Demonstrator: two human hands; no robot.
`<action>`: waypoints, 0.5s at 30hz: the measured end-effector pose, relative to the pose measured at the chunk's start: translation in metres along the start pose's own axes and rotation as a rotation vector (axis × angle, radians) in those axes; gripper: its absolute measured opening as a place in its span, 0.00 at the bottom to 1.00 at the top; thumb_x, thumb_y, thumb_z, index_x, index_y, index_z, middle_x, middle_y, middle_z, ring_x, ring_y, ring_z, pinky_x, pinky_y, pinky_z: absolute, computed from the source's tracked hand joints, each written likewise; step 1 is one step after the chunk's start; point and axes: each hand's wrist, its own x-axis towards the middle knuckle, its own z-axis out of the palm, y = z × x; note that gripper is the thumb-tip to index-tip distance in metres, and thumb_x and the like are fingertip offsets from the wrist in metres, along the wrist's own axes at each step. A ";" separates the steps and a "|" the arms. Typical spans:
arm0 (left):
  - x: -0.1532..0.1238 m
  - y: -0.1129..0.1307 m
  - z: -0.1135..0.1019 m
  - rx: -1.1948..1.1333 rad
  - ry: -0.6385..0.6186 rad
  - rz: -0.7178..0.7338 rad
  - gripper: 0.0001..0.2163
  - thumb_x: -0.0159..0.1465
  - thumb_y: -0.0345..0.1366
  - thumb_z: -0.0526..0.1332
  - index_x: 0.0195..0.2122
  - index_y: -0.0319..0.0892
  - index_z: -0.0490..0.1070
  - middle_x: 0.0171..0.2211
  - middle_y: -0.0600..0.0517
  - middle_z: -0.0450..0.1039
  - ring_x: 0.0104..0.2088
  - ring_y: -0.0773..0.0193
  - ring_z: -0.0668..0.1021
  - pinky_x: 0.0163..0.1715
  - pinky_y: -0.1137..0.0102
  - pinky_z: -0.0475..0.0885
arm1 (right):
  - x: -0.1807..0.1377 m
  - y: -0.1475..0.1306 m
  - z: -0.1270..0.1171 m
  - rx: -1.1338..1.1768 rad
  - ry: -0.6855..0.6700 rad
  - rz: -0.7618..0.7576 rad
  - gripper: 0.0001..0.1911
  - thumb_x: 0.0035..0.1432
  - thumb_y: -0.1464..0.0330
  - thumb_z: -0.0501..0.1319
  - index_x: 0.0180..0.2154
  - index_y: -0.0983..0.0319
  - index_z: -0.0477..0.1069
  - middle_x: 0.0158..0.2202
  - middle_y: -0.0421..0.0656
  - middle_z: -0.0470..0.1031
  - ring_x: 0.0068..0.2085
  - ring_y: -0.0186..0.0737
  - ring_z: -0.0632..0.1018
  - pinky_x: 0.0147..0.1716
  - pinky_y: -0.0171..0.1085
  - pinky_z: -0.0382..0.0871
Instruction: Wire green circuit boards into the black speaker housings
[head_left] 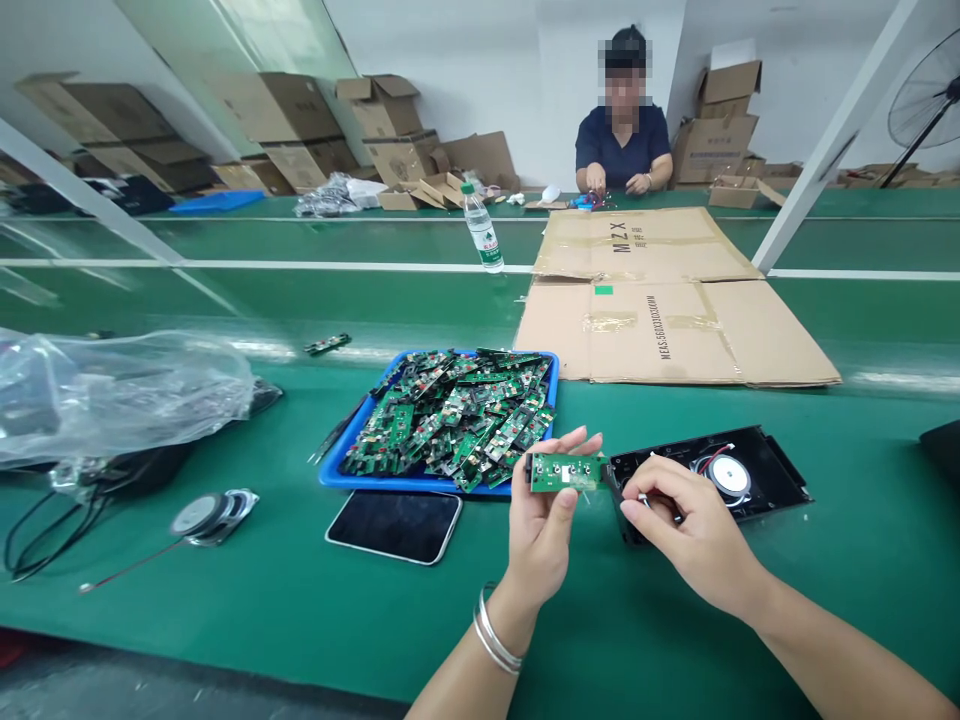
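Observation:
A small green circuit board [564,472] lies across the fingers of my left hand [541,530], with the thumb pressed on its lower edge. Its right end meets the near left corner of a black plastic casing [776,470]. Over that end of the casing, the thumb and fingertips of my right hand [694,535] are pinched together; a dark, shiny bit shows at the fingertips, too small to name. Inside the casing sits a round white speaker [729,477] with thin wires. Just left of my left hand, a blue tray [330,478] is heaped with similar boards.
In front of the tray lies a smartphone [395,525]. A loose speaker [201,517] and a clear plastic bag [120,395] are at the left. Flattened cardboard [675,335] and a water bottle [484,232] stand beyond. Across the bench sits a person [624,150].

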 end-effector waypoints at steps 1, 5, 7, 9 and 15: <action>0.001 0.000 0.000 -0.015 0.012 -0.008 0.13 0.63 0.36 0.58 0.49 0.53 0.63 0.53 0.50 0.66 0.53 0.55 0.70 0.50 0.60 0.66 | 0.000 0.000 0.000 -0.012 0.003 -0.001 0.08 0.58 0.67 0.56 0.29 0.63 0.68 0.26 0.39 0.63 0.21 0.28 0.60 0.22 0.31 0.56; 0.003 0.000 0.001 -0.054 0.032 -0.031 0.13 0.62 0.36 0.59 0.48 0.52 0.63 0.53 0.48 0.66 0.52 0.55 0.71 0.48 0.61 0.68 | 0.000 0.001 0.002 -0.023 -0.010 -0.002 0.07 0.58 0.68 0.56 0.29 0.62 0.67 0.27 0.39 0.64 0.20 0.27 0.59 0.21 0.31 0.55; 0.002 -0.001 0.002 -0.042 0.032 -0.035 0.13 0.62 0.36 0.58 0.48 0.52 0.63 0.53 0.48 0.66 0.52 0.54 0.71 0.49 0.60 0.68 | -0.001 0.001 0.004 -0.016 -0.028 -0.005 0.07 0.58 0.68 0.55 0.29 0.62 0.67 0.27 0.39 0.64 0.20 0.27 0.59 0.21 0.31 0.55; 0.000 -0.001 0.002 -0.006 0.026 -0.028 0.13 0.62 0.35 0.58 0.49 0.51 0.63 0.53 0.48 0.66 0.53 0.53 0.70 0.50 0.59 0.67 | -0.001 0.002 0.006 -0.019 -0.045 -0.007 0.07 0.58 0.69 0.55 0.28 0.62 0.66 0.27 0.39 0.64 0.21 0.28 0.60 0.21 0.31 0.55; -0.001 0.000 0.000 0.116 -0.021 0.032 0.13 0.63 0.33 0.57 0.49 0.49 0.64 0.48 0.49 0.69 0.52 0.54 0.71 0.52 0.57 0.64 | -0.001 0.003 0.008 -0.061 -0.069 -0.003 0.06 0.58 0.71 0.55 0.28 0.62 0.66 0.26 0.39 0.64 0.22 0.29 0.61 0.22 0.30 0.57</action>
